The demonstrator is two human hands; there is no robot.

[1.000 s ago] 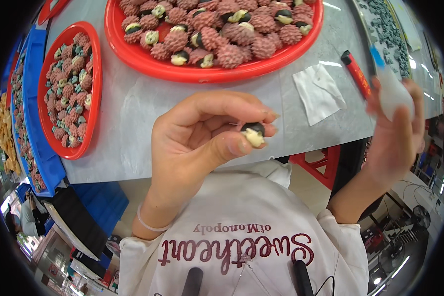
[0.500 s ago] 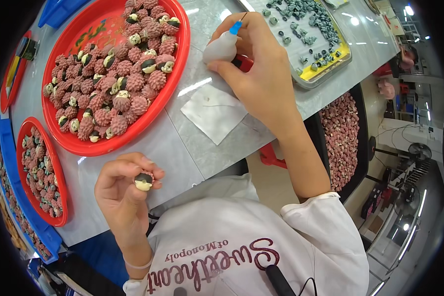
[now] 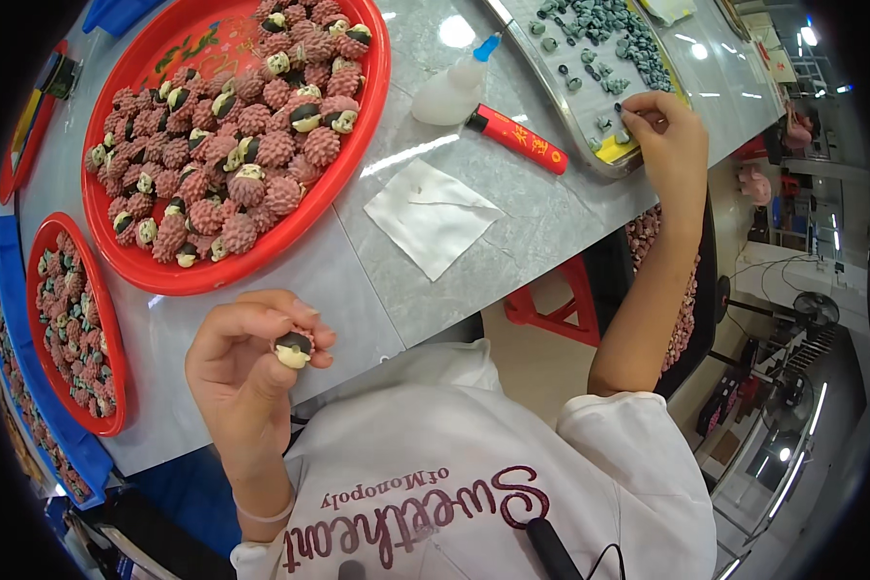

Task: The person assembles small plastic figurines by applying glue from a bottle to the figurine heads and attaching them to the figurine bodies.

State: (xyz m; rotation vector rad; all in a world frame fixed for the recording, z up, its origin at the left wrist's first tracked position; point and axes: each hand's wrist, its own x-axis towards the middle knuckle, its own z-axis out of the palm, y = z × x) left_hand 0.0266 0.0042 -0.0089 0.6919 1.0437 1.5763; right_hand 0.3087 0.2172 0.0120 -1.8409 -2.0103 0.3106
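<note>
My left hand is closed around a small pink ridged ornament with a black and cream figure on it, pinched between thumb and fingers above the table's near edge. At the right, my right hand reaches over the near corner of a clear tray. Its thumb and forefinger are pinched together, with a small dark piece at their tips. Grey-green pieces lie scattered in the tray. A white squeeze bottle with a blue needle tip lies on the table, apart from both hands.
Beside the bottle lies a red tube. A white tissue is in front of it. A large red tray of pink ornaments stands left, with a smaller red tray and blue tray beyond. Below the right table edge are a red stool and a filled black bin.
My right hand has let go of the squeeze bottle, now on the table, and moved right to the clear tray. The red tube is uncovered. My left hand still holds the ornament, almost unmoved.
</note>
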